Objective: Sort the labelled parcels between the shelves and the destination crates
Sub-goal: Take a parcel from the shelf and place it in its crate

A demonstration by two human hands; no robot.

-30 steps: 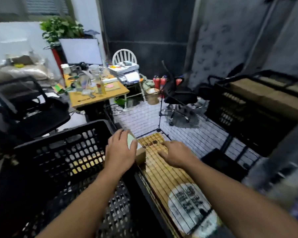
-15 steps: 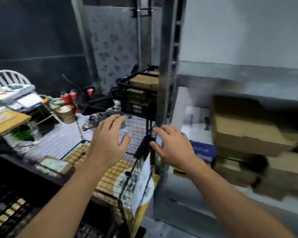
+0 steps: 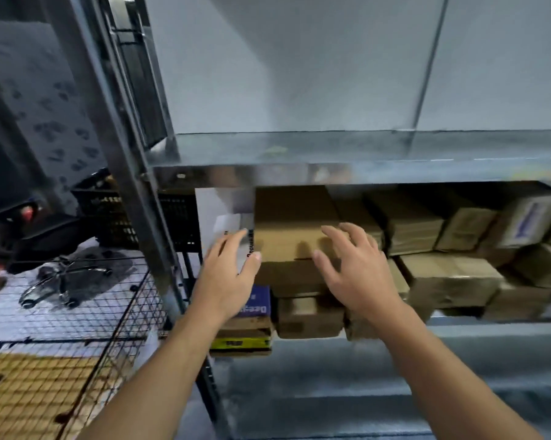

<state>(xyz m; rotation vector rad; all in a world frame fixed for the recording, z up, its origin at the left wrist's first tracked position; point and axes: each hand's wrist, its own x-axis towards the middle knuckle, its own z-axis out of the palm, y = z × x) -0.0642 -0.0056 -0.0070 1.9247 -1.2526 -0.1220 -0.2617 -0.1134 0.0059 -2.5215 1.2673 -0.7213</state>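
Observation:
A metal shelf (image 3: pixel 331 171) holds many brown cardboard parcels. The top brown parcel (image 3: pixel 288 230) of the left stack sits between my two hands. My left hand (image 3: pixel 228 274) is spread at its left side, in front of a white upright box (image 3: pixel 225 217). My right hand (image 3: pixel 353 265) hovers with fingers apart over the parcel's right front corner. Neither hand grips anything. Below lie a blue box (image 3: pixel 261 301), a smaller brown parcel (image 3: pixel 309 315) and a yellow-labelled one (image 3: pixel 240 342).
More brown parcels (image 3: pixel 445 277) fill the shelf to the right. A steel upright (image 3: pixel 131 173) stands left of my hands. A wire-mesh basket (image 3: pixel 67 338) is at lower left, and a black crate (image 3: pixel 115 217) sits behind the upright.
My view has swung right from the crates to the shelf. Both hands have risen and reached to the top brown parcel, still empty.

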